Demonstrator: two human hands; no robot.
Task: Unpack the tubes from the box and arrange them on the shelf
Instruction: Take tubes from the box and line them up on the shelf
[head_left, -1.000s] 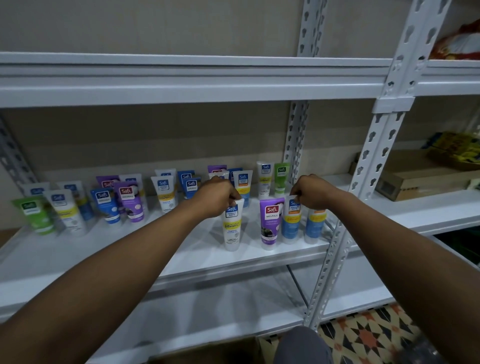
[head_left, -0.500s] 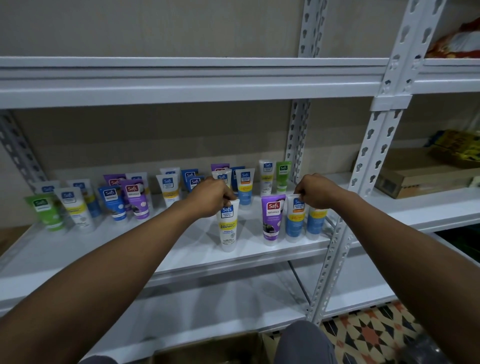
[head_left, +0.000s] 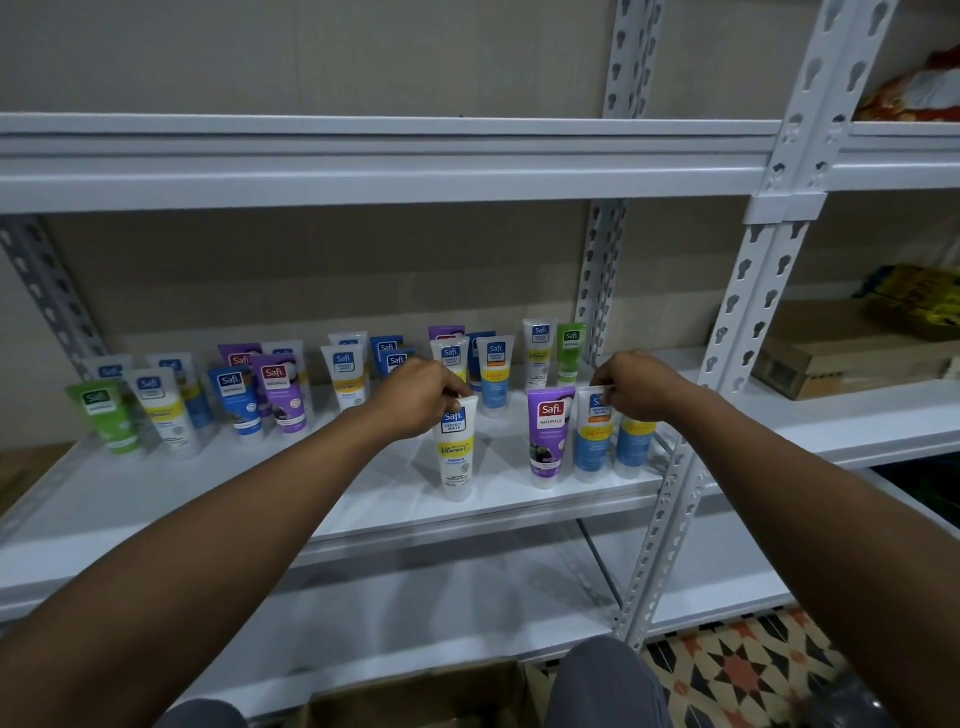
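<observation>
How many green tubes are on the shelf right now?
2. The left green tube stands at the far left end of the row; the right green tube stands at the back, beside the rear post. Others may be hidden.

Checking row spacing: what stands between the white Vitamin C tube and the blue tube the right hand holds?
Head view: one upright purple Naturals tube, next to the blue tube; otherwise bare shelf.
</observation>
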